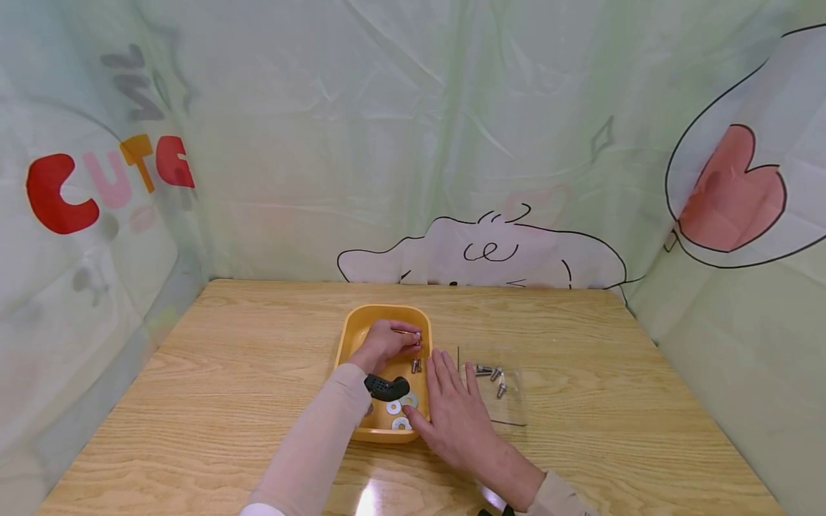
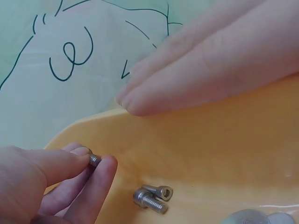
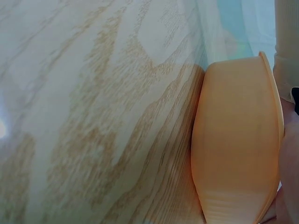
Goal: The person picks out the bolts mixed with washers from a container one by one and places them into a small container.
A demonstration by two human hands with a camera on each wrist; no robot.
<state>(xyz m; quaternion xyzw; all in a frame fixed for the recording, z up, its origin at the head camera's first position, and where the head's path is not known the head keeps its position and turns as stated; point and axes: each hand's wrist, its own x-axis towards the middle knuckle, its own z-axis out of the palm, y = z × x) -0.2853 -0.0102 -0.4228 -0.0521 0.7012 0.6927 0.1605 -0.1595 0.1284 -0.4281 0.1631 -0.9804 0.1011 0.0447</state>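
Bolts (image 2: 150,204): two in the tray (image 1: 387,309), near three washers (image 1: 407,424); my left hand (image 1: 386,341) pinches another bolt (image 2: 95,160), threads clear only from the left wrist; my right hand (image 1: 455,418), fingers straight, touches the tray.

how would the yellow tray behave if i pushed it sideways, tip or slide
The yellow tray would probably slide rather than tip, since it looks broad and low. It is likely light for its size, given its thin-looking rim. Loose socket-head screws and flat washers inside may shift about.
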